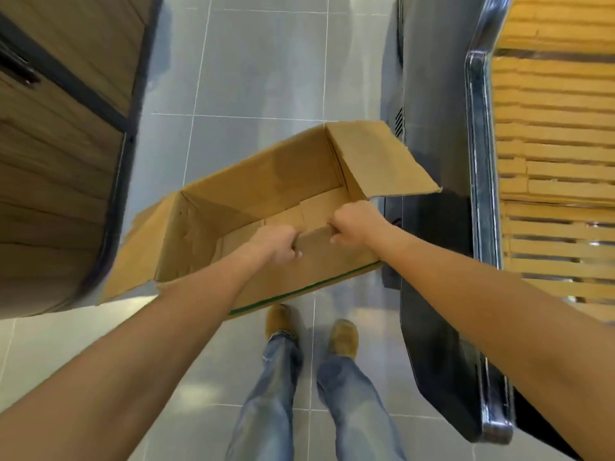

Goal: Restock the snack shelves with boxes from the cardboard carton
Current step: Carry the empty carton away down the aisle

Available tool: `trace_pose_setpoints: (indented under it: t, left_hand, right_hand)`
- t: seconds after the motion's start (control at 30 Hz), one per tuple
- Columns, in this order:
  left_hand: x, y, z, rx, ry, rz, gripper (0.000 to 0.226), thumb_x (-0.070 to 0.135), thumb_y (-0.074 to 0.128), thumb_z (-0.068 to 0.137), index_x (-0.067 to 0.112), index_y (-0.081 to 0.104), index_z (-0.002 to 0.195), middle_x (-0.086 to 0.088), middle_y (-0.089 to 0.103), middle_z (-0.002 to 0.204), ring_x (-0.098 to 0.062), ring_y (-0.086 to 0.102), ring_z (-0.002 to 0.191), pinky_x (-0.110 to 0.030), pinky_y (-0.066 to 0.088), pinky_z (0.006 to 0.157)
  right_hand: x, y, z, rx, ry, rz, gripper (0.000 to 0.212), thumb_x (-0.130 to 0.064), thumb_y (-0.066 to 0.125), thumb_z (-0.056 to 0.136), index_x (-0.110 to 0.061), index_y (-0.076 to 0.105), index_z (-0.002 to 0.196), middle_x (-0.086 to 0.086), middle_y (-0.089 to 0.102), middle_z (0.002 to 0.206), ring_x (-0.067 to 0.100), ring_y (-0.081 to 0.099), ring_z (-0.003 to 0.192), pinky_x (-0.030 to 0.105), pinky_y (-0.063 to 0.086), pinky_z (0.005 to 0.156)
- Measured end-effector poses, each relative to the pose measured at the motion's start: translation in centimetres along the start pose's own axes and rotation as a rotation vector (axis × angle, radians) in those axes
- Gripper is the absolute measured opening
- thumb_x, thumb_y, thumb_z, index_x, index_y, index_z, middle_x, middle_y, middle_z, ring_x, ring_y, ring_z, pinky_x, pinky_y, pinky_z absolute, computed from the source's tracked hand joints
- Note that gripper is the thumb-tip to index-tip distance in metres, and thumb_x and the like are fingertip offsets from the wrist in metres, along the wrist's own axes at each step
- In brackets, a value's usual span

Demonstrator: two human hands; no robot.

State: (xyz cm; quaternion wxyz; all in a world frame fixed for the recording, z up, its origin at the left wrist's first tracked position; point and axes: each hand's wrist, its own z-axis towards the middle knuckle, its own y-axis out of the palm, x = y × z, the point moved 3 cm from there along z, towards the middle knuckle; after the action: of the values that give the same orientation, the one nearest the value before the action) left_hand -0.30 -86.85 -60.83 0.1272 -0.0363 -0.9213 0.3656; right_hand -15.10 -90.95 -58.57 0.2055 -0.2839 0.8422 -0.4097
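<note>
My left hand [281, 246] and right hand [352, 224] both clamp the near long wall of the cardboard carton [266, 181], centre frame. Its long axis runs lower-left to upper-right. I judge the shelves [549, 144] at right nearer my right hand.

This is a shop aisle: along the right edge of the frame, rows of identical yellow boxes [552, 128] lie stacked in tiers behind a chrome rail [479, 161] on a dark display unit [432, 94]. A glossy grey tiled floor [259, 61] runs up the middle, with a wood-panelled fixture [60, 144] at upper left. An open, empty cardboard carton [266, 181] is above the floor at centre.
</note>
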Motion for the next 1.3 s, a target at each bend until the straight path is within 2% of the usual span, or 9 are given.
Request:
trace_pose_setpoints:
  t: [0.17,0.33,0.53,0.6,0.7,0.83,0.97,1.3]
  left_hand:
    - [-2.2,2.7,5.0,-0.029,0.01,0.073,0.03,0.034,0.055,0.089,0.016,0.057,0.113,-0.008,0.064,0.111,-0.028,0.059,0.104,-0.036,0.05,0.083]
    - [-2.8,5.7,9.5,-0.003,0.019,0.124,0.03,0.034,0.054,0.09,0.016,0.056,0.114,-0.008,0.064,0.11,-0.028,0.06,0.104,-0.036,0.05,0.08]
    - [-3.7,10.5,14.1,0.047,-0.011,0.132,0.03,0.032,0.052,0.09,0.015,0.058,0.114,-0.009,0.064,0.112,-0.029,0.06,0.105,-0.033,0.049,0.078]
    - [-3.9,12.1,15.3,0.062,-0.025,0.141,0.027,0.029,0.05,0.091,0.014,0.058,0.112,-0.009,0.064,0.111,-0.029,0.061,0.105,-0.033,0.048,0.077]
    - [-3.9,14.4,16.8,0.055,-0.028,0.203,0.026,0.028,0.049,0.092,0.014,0.057,0.113,-0.01,0.064,0.112,-0.031,0.061,0.105,-0.035,0.048,0.077]
    - [-3.9,17.4,18.1,0.016,-0.005,0.255,0.026,0.025,0.047,0.093,0.013,0.056,0.115,-0.011,0.062,0.114,-0.031,0.061,0.105,-0.033,0.045,0.074]
    - [-4.4,19.3,19.2,0.006,0.008,0.313,0.026,0.014,0.045,0.09,0.014,0.056,0.114,-0.01,0.063,0.111,-0.03,0.061,0.101,-0.03,0.037,0.068]
    - [-9.0,22.8,21.8,0.012,-0.065,0.281,0.035,0.006,0.044,0.092,0.023,0.051,0.122,-0.005,0.064,0.111,-0.026,0.061,0.104,-0.03,0.035,0.07]
  right_hand:
    - [0.9,3.6,3.7,0.062,0.011,0.008,0.025,-0.03,0.048,0.094,-0.012,0.06,0.107,0.01,0.064,0.104,0.029,0.06,0.097,0.032,0.036,0.068]
    - [2.5,8.2,7.1,0.041,0.041,0.017,0.024,-0.029,0.048,0.096,-0.012,0.057,0.11,0.009,0.063,0.102,0.029,0.061,0.094,0.034,0.04,0.069]
    - [3.7,13.4,10.6,0.046,0.064,0.045,0.018,-0.022,0.047,0.096,-0.014,0.057,0.109,0.009,0.064,0.098,0.028,0.061,0.093,0.037,0.046,0.078]
    - [3.9,15.3,11.8,0.036,0.074,0.048,0.017,-0.015,0.047,0.094,-0.013,0.057,0.108,0.008,0.064,0.095,0.027,0.062,0.089,0.037,0.049,0.075]
    - [4.6,18.2,12.9,-0.033,0.107,0.036,0.021,-0.005,0.047,0.09,-0.013,0.057,0.107,0.009,0.064,0.099,0.029,0.062,0.093,0.035,0.046,0.069]
    - [4.7,21.9,13.7,-0.136,0.099,-0.043,0.029,-0.004,0.051,0.088,-0.013,0.057,0.115,0.009,0.063,0.11,0.03,0.062,0.104,0.034,0.046,0.076]
    - [4.3,25.1,15.1,-0.18,0.108,-0.061,0.031,0.001,0.051,0.087,-0.012,0.059,0.113,0.008,0.065,0.108,0.03,0.064,0.1,0.032,0.042,0.065]
    - [2.1,28.9,20.2,-0.132,0.026,-0.074,0.02,-0.007,0.051,0.093,-0.012,0.064,0.106,0.007,0.067,0.108,0.029,0.065,0.1,0.028,0.037,0.067]
